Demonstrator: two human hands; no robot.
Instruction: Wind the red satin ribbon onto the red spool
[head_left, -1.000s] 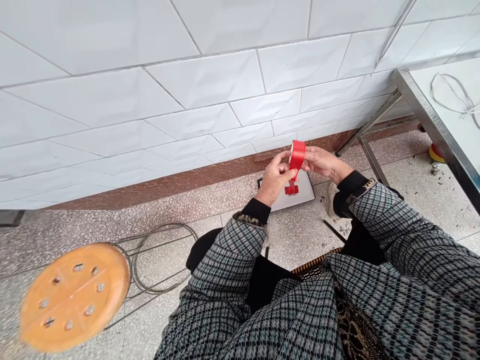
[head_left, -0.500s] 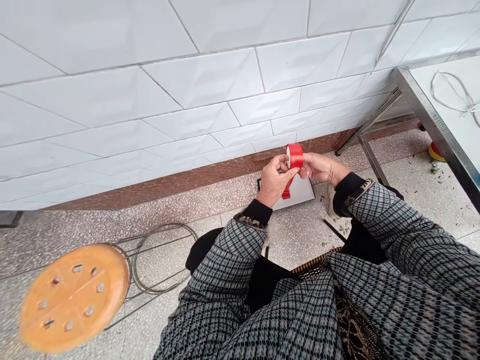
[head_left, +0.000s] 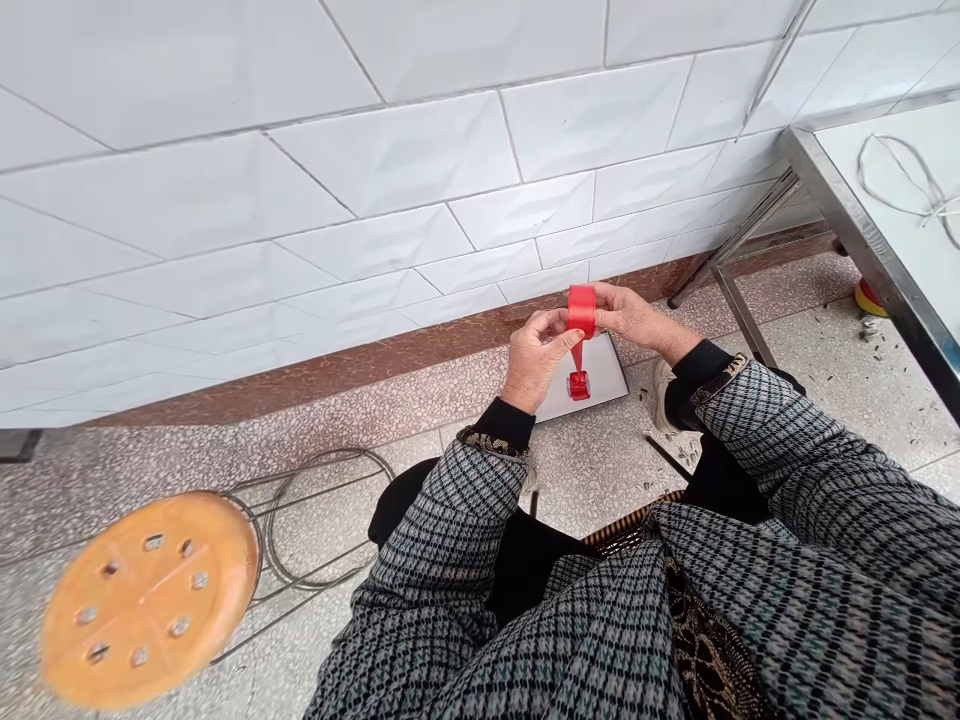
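My left hand (head_left: 531,358) and my right hand (head_left: 628,315) grip a roll of red ribbon (head_left: 581,308) between them, just out from the wall. The left fingers and thumb pinch its near side, while the right fingers close on its right side. A twisted length of ribbon (head_left: 577,358) runs down from the roll to a small shiny red piece (head_left: 578,385). Whether that piece hangs or rests cannot be told. Beneath it on the floor lies a flat white panel (head_left: 610,375) with a dark edge, partly hidden by my left hand.
An orange round stool (head_left: 150,600) with metal legs lies on its side at left. White wall tiles (head_left: 442,150) rise ahead. A metal-framed table (head_left: 885,225) bearing a white cable (head_left: 911,205) stands at right. Small dark bits litter the speckled floor (head_left: 817,375).
The roll has shifted slightly left and turned in my hands. The red piece below it now shows more fully, with the ribbon narrowed and twisted above it.
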